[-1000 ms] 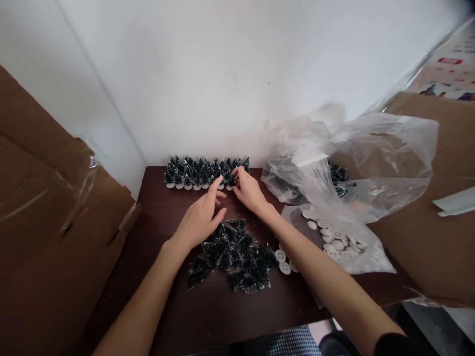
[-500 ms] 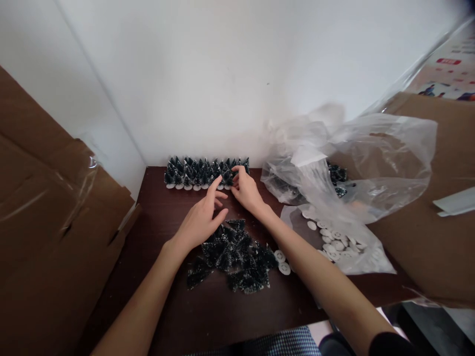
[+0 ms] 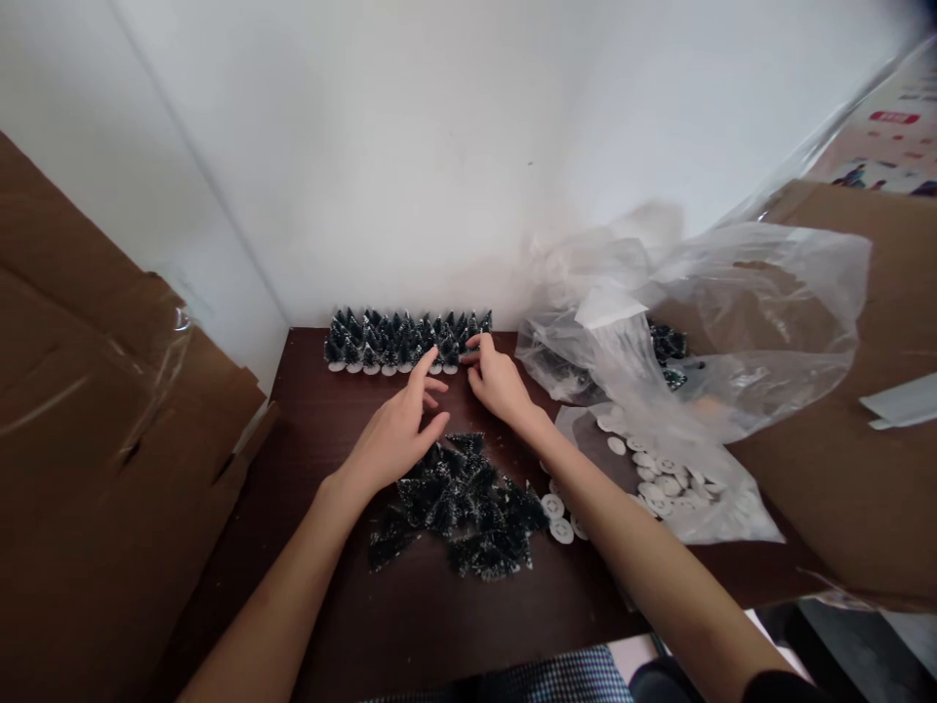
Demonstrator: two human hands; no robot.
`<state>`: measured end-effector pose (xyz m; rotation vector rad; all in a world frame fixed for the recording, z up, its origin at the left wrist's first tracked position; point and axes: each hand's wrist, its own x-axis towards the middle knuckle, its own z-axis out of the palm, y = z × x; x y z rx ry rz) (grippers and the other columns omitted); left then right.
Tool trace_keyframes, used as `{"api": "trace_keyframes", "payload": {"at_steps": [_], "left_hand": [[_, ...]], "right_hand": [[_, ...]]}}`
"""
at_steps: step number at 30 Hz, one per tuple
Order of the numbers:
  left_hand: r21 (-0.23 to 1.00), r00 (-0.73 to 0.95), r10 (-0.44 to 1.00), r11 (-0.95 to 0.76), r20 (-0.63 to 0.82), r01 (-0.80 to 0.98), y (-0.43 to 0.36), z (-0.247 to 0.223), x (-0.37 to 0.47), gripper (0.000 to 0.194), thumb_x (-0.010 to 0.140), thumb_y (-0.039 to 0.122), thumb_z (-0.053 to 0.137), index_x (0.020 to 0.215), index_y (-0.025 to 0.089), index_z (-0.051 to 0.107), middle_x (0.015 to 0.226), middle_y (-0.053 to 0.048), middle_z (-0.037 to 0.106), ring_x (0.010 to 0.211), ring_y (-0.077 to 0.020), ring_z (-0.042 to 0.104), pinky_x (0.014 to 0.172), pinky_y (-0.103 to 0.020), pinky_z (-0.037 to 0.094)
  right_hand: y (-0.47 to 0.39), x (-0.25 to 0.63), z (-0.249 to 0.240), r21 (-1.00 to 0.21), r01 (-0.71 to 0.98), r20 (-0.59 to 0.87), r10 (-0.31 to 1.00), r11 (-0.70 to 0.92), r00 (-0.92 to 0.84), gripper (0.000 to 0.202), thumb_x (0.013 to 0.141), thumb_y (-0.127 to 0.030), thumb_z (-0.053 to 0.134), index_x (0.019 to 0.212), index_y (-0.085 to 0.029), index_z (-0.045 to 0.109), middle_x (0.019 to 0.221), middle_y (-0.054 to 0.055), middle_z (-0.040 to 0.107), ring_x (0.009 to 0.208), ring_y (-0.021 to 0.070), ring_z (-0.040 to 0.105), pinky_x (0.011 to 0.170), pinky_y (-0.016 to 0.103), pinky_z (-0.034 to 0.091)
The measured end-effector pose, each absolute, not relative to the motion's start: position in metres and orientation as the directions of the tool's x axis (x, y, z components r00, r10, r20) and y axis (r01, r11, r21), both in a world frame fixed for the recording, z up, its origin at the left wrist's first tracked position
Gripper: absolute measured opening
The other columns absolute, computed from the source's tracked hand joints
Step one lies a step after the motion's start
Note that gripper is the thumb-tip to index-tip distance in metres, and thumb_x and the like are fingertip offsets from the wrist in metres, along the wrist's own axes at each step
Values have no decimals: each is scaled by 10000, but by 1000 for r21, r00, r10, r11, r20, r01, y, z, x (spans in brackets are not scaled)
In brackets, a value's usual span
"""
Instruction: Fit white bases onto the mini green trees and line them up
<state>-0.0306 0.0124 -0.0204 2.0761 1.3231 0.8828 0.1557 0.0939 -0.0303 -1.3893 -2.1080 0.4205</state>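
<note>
Rows of miniature dark green trees with white-flecked tips (image 3: 395,340) stand upright on round white bases against the wall. My right hand (image 3: 499,383) is at the right end of the front row, its fingers apart and with nothing visible in them. My left hand (image 3: 399,430) hovers in front of the rows with thumb and fingers spread, holding nothing. Below it, a loose pile of little trees without bases (image 3: 461,503) lies on the dark table (image 3: 439,635). Several white round bases (image 3: 560,530) lie to the right of that pile, partly hidden by my right forearm.
A clear plastic bag (image 3: 607,342) with more trees is at the right, and another holds many white discs (image 3: 663,483). Cardboard boxes flank the table at left (image 3: 88,420) and right (image 3: 835,498). A white wall (image 3: 410,176) rises behind.
My right hand has drawn slightly right, away from the last tree in the front row, and its fingers have loosened. My left hand has stayed in place.
</note>
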Motion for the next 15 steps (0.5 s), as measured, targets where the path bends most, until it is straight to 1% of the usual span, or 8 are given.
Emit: {"api": "trace_keyframes", "payload": {"at_steps": [3, 6, 8, 10, 12, 14, 15], "left_hand": [[717, 314, 920, -381, 233, 584, 13, -22, -31, 765, 927, 258, 521, 1555, 268, 84, 1264, -116, 610, 986, -228, 631, 875, -420, 521], [720, 315, 918, -386, 241, 577, 14, -23, -32, 728, 925, 256, 525, 1545, 260, 143, 1264, -118, 608, 985, -225, 628, 877, -418, 519], [726, 317, 917, -388, 242, 568, 14, -23, -32, 655, 927, 254, 525, 1518, 252, 244, 1253, -112, 613, 977, -219, 627, 878, -414, 520], [730, 334, 914, -388, 229, 562, 14, -21, -33, 530, 932, 255, 524, 1445, 239, 391, 1225, -99, 625, 971, -213, 624, 883, -411, 519], [725, 363, 907, -397, 214, 564, 13, -18, -34, 401, 937, 263, 529, 1336, 225, 522, 1185, -84, 637, 976, -213, 617, 894, -409, 515], [716, 393, 897, -409, 202, 566, 12, -15, -34, 320, 940, 273, 538, 1250, 217, 594, 1155, -75, 640, 980, -213, 612, 899, -405, 512], [715, 405, 892, -415, 198, 563, 12, -14, -33, 298, 940, 277, 541, 1223, 217, 613, 1147, -72, 640, 980, -213, 610, 900, -404, 511]], "right_hand": [[95, 156, -32, -565, 713, 297, 909, 414, -292, 406, 823, -2, 456, 1194, -166, 435, 1056, 140, 737, 988, 241, 693, 902, 388, 505], [93, 158, -30, -592, 689, 292, 908, 418, -301, 403, 833, -25, 487, 1204, -169, 428, 1077, 138, 729, 971, 234, 694, 879, 376, 509], [89, 160, -26, -605, 673, 290, 905, 425, -311, 400, 844, -53, 510, 1214, -181, 427, 1098, 128, 721, 934, 222, 696, 844, 357, 513], [82, 164, -18, -603, 664, 293, 897, 442, -332, 365, 857, -79, 520, 1194, -199, 450, 1093, 104, 719, 895, 206, 692, 803, 330, 509], [73, 171, -8, -569, 681, 280, 887, 462, -367, 279, 860, -87, 520, 1110, -209, 505, 1041, 78, 719, 883, 200, 684, 773, 305, 494], [61, 180, 2, -511, 737, 223, 896, 443, -384, 213, 836, -64, 526, 992, -208, 544, 950, 58, 719, 852, 201, 675, 749, 292, 475], [55, 185, 7, -480, 776, 188, 912, 409, -364, 203, 819, -45, 527, 944, -203, 547, 889, 53, 714, 814, 200, 670, 728, 286, 463]]}}
